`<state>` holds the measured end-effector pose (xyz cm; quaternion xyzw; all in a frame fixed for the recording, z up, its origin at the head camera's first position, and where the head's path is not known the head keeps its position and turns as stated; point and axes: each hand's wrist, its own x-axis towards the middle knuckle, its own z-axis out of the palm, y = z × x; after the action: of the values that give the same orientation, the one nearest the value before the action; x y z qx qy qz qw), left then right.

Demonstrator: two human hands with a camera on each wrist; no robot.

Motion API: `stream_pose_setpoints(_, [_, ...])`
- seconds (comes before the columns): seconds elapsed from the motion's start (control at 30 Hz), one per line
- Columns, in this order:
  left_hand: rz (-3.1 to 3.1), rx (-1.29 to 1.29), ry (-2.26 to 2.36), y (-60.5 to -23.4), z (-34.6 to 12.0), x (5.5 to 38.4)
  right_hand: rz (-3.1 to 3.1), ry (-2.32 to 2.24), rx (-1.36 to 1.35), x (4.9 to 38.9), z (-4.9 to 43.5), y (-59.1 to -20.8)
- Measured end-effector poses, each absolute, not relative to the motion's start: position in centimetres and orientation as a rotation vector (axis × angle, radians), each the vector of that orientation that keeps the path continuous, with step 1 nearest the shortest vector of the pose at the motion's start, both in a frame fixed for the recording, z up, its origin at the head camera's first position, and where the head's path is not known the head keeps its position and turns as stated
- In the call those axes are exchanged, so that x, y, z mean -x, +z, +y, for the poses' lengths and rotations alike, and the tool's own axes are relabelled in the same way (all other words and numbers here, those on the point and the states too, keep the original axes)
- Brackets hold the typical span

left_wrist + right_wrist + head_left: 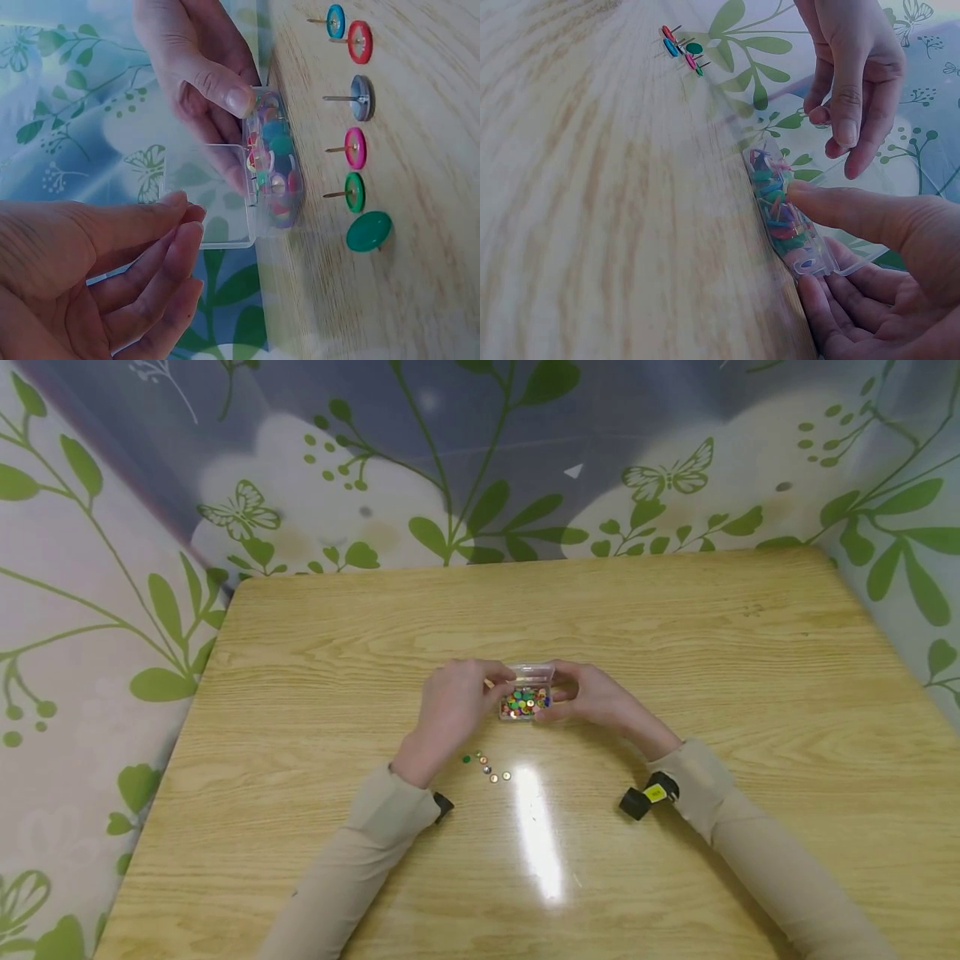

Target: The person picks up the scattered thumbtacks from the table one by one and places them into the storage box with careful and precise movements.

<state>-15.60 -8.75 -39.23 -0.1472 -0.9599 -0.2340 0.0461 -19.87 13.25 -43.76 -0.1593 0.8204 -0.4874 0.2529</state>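
A small clear plastic box full of colourful thumbtacks sits on the wooden table, its hinged lid raised. My right hand grips the box at its right end, thumb on the near rim and fingers behind. At the box's left side is my left hand, thumb and index fingertips together beside the raised lid; I cannot tell whether they pinch something. Nearer to me lie several loose thumbtacks in a rough row. Most stand point up, while one green thumbtack rests tilted with its head up.
The wood-grain table runs back to walls covered in leaf and butterfly print. A bright light reflection lies on the tabletop near me. Black wrist cameras hang under the sleeves.
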Motion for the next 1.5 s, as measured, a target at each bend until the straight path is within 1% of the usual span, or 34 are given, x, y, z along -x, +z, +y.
stream_pose_setpoints(0.3, [-2.913, 0.445, -0.783, -39.1, -9.4, 15.3, 2.209, -1.328, 0.413, 19.7, 13.2, -43.6])
stream_pose_setpoints(0.67, [-2.983, 0.395, -0.721, -38.8, -11.7, 13.9, 2.208, -1.331, 0.394, 19.7, 13.2, -43.8])
stream_pose_setpoints(0.93, [-3.083, 0.443, -0.745, -39.4, -13.3, 12.4, 2.224, -1.314, 0.389, 19.8, 13.3, -43.9])
stream_pose_setpoints(1.13, [-3.212, 0.545, -0.699, -40.0, -14.1, 11.5, 2.219, -1.317, 0.39, 19.8, 13.3, -43.8])
stream_pose_setpoints(1.5, [-3.181, 0.573, -0.674, -40.9, -14.1, 11.4, 2.215, -1.326, 0.385, 19.8, 13.3, -43.7])
